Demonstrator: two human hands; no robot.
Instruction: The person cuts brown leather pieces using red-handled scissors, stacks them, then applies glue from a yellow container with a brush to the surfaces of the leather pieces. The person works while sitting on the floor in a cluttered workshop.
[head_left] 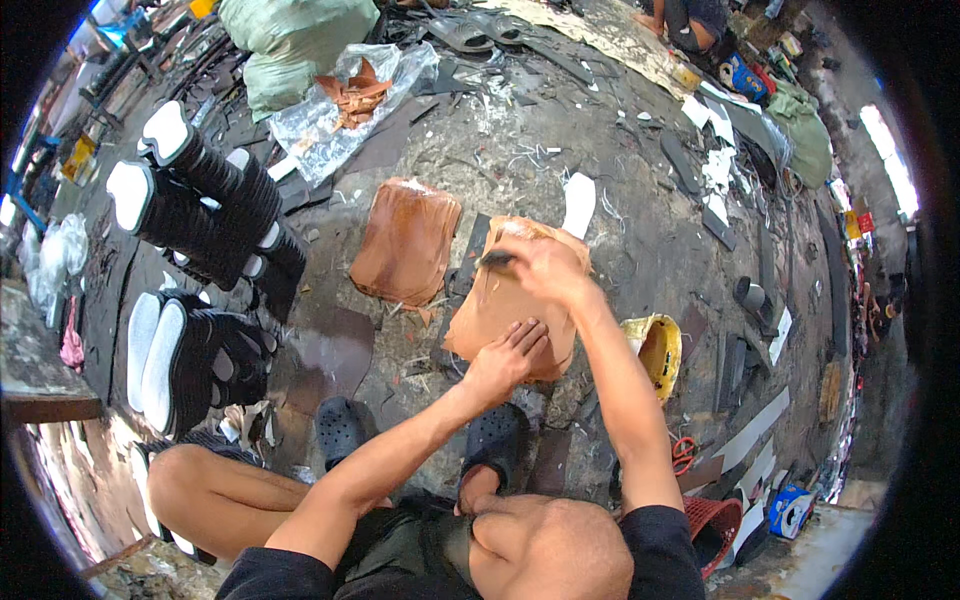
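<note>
A tan leather sheet [500,305] lies on the dirty floor in front of me. My left hand [510,355] presses flat on its near part, fingers spread. My right hand [535,265] is closed around a dark brush [495,260] at the sheet's far edge. A second stack of brown leather pieces [408,243] lies just to the left, apart from both hands.
Rows of black sandal soles with white undersides [200,200] lie at the left. A yellow glue tin [655,345] stands right of my forearm. A clear plastic bag with leather scraps [340,105] sits farther off. A red basket [715,525] is near my right elbow.
</note>
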